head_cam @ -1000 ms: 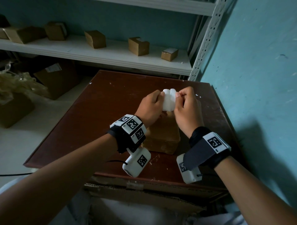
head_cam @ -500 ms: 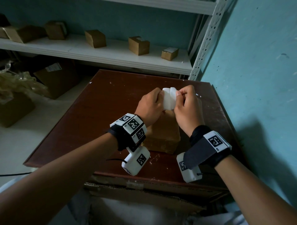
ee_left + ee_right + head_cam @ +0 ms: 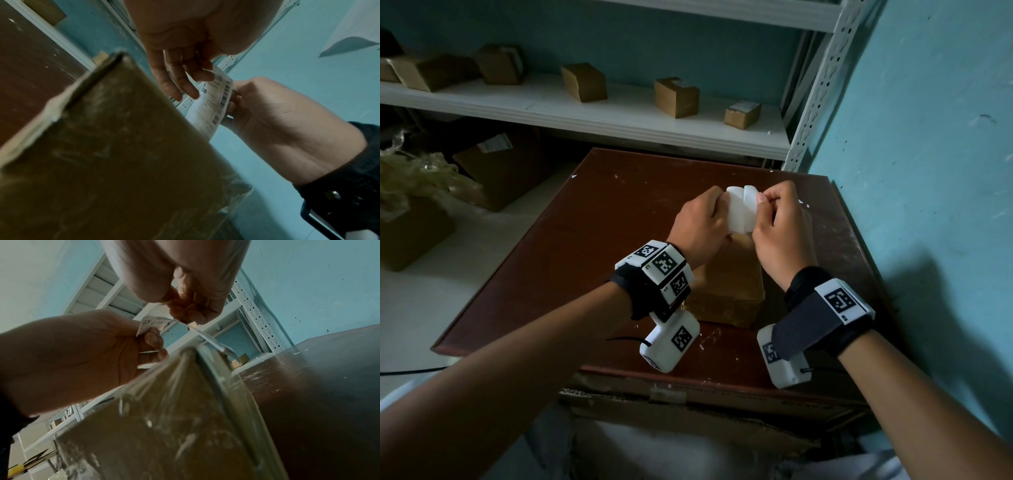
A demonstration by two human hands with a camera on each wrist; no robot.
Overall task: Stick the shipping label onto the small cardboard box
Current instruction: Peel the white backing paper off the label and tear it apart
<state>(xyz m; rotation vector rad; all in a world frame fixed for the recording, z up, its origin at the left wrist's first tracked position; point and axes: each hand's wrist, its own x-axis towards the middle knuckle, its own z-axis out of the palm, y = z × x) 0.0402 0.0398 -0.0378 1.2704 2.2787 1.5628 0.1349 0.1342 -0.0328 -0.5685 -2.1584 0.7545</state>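
Note:
A small brown cardboard box (image 3: pixel 727 284) wrapped in clear tape stands on the dark red table (image 3: pixel 585 240). Just above its far end both hands hold a white shipping label (image 3: pixel 740 212), which is bent into two bulging folds. My left hand (image 3: pixel 720 210) pinches the label's left edge and my right hand (image 3: pixel 761 202) pinches its right edge. In the left wrist view the printed label (image 3: pixel 213 100) with barcodes hangs beyond the box (image 3: pixel 102 162), between my left fingers (image 3: pixel 180 81) and my right hand (image 3: pixel 277 121). In the right wrist view my curled right fingers (image 3: pixel 191 309) pinch a thin strip of label (image 3: pixel 209 339).
A white metal shelf (image 3: pixel 619 116) behind the table carries several small cardboard boxes (image 3: pixel 676 97). A teal wall (image 3: pixel 928 171) runs close along the table's right side. Larger boxes (image 3: pixel 496 164) and crumpled plastic wrap (image 3: pixel 414 178) sit on the floor to the left.
Both hands stay in place above the box. The right fingers have shifted slightly along the label's edge and the label's folds have changed shape a little.

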